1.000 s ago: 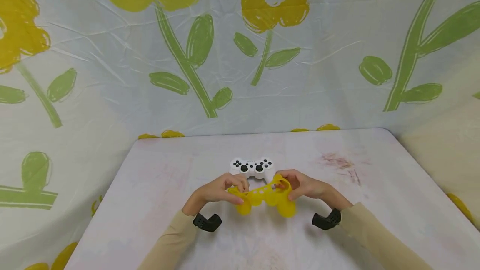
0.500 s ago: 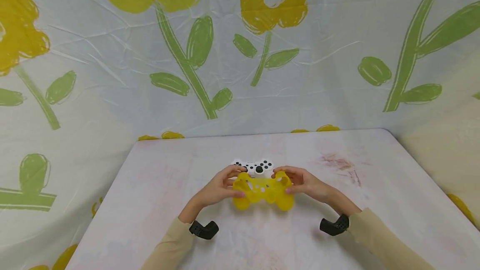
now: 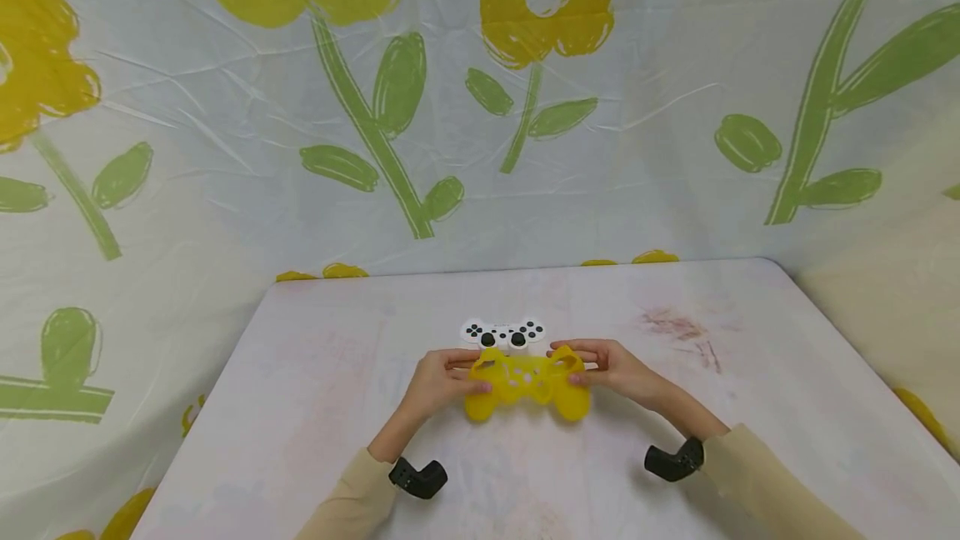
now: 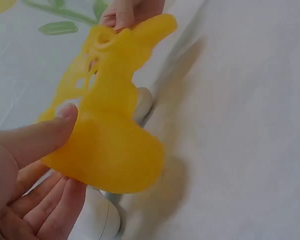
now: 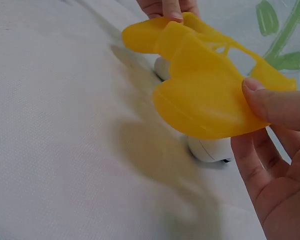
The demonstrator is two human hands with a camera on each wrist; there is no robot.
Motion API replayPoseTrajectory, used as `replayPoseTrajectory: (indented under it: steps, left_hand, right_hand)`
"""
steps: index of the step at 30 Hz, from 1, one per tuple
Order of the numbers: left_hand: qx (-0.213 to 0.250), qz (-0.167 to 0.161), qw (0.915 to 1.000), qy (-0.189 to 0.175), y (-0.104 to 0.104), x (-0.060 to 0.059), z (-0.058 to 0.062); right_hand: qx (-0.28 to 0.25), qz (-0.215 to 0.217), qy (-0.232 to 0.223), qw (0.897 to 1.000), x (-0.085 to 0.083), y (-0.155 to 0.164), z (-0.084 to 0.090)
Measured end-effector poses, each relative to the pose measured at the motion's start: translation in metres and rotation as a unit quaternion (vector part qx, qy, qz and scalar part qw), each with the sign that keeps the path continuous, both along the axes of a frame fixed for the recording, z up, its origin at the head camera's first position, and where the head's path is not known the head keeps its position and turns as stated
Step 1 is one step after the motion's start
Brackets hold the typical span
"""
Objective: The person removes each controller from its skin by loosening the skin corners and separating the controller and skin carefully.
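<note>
both hands [image 3: 442, 380] [image 3: 611, 367] pinched the yellow silicone skin [image 3: 525, 382] by its ends | white controller [image 3: 504, 333] sat bare on the bench [image 3: 337, 373] | looked like the skin wasn't on yet

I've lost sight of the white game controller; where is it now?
In the head view the white game controller lies mid-table, just beyond the yellow silicone cover held between the left hand and right hand.

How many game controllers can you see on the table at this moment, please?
1: the white controller lies on the table just behind the yellow silicone cover, which the left hand and right hand hold by its ends. Nothing suggests another one is hidden.
</note>
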State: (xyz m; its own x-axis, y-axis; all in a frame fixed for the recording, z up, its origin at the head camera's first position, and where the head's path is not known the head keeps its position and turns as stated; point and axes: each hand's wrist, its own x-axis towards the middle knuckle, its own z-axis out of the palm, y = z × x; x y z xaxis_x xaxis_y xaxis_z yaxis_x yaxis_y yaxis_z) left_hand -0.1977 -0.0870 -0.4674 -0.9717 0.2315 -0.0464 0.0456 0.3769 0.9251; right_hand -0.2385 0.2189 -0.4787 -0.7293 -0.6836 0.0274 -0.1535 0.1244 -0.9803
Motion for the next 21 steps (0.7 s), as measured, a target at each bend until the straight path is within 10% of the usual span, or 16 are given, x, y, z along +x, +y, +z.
replayPoseTrajectory:
  steps: [21]
  left_hand:
    - [0.071, -0.023, 0.9971, -0.010, -0.001, 0.004, -0.019]
  right_hand:
    - [0.093, -0.080, -0.028, 0.992, 0.006, 0.001, -0.008]
